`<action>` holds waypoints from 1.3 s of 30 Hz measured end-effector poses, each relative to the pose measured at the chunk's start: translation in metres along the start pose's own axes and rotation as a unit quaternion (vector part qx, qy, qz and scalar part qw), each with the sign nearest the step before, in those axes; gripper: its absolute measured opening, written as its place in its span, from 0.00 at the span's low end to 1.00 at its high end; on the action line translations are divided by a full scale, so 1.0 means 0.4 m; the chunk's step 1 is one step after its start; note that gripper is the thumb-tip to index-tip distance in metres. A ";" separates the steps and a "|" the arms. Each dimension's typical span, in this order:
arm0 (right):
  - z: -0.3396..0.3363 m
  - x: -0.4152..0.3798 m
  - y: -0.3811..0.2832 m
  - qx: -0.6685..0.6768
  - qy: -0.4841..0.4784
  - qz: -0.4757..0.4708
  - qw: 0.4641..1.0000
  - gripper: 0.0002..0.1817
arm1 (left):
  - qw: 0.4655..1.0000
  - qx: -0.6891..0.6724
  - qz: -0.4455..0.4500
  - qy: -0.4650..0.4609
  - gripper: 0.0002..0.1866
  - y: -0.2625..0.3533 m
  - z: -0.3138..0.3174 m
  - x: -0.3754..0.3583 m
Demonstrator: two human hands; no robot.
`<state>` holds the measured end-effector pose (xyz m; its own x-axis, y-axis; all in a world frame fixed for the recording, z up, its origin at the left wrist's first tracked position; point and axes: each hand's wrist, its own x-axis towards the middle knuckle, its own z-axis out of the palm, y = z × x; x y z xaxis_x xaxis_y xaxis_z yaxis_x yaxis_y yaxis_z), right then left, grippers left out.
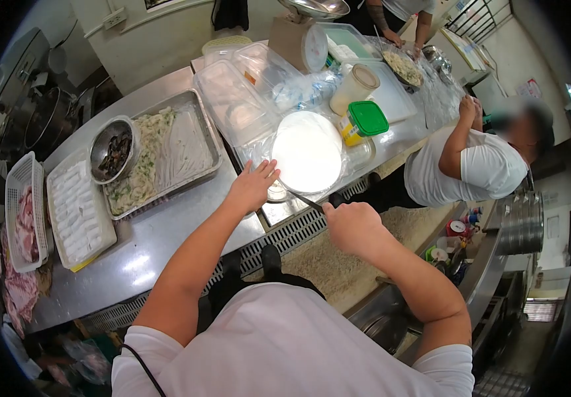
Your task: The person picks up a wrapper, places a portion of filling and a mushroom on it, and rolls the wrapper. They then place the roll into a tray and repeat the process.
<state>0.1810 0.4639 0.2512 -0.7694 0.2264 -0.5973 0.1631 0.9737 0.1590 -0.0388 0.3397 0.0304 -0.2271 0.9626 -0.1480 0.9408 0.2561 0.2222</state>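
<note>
Lying at the near edge of the metal table [149, 241], a white disc [307, 152] looks round, flat and smooth, very bright, with clear plastic film around its border. Its thickness I cannot tell. The left hand [253, 188] comes from the near left with the palm down; its fingers are a little spread, reaching the left near border of the disc, and they pinch nothing. The right hand [353, 228] is on the near right side, closed as a fist around the handle of a slender dark tool [307, 200]. This tool points to the far left, its tip close to the near border of the disc. The right elbow is bent outward, while the left arm is more straight. Just right of the disc stands a yellow tub with a green lid [369, 118], and clear plastic containers [236, 102] are at the far left of it.
</note>
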 end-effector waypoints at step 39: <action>0.210 0.172 -0.365 0.266 0.313 -0.166 0.896 0.32 | 0.677 -0.436 -0.382 0.454 0.16 0.042 0.180 -0.690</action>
<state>0.1561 0.3395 0.1207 -0.9988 0.0251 0.0425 0.0036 0.8965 -0.4429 0.0577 0.0720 0.0056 -0.9968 0.0760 0.0238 0.0445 0.2837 0.9579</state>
